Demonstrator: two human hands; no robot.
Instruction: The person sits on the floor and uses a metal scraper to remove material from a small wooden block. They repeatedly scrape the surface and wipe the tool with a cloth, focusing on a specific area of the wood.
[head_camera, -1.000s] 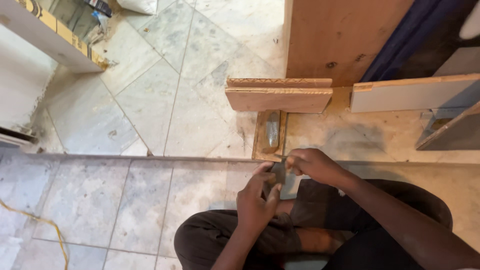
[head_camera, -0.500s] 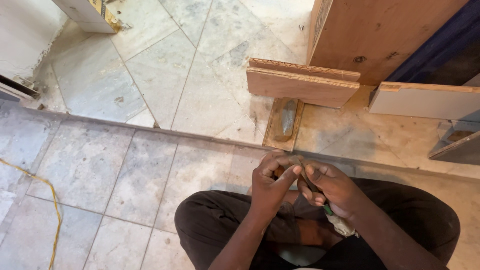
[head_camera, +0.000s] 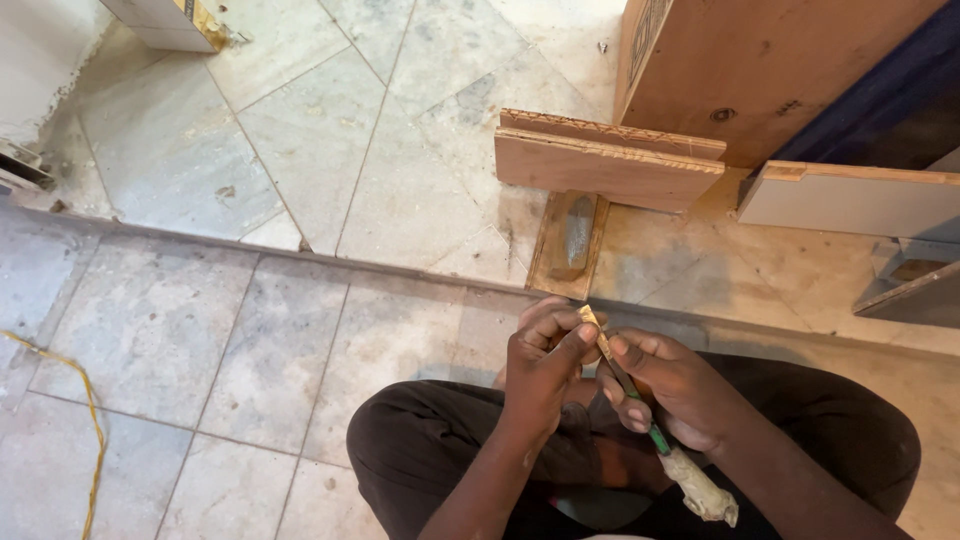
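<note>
Head view: a thin tool (head_camera: 625, 385) is gripped closed in the right hand (head_camera: 680, 390), just below the wooden block (head_camera: 570, 240).
Its tip is pinched shut by the left hand (head_camera: 545, 360); a slip could nick those fingers.

Both hands, left (head_camera: 545, 362) and right (head_camera: 672, 385), meet with fingers curled closed.
</note>
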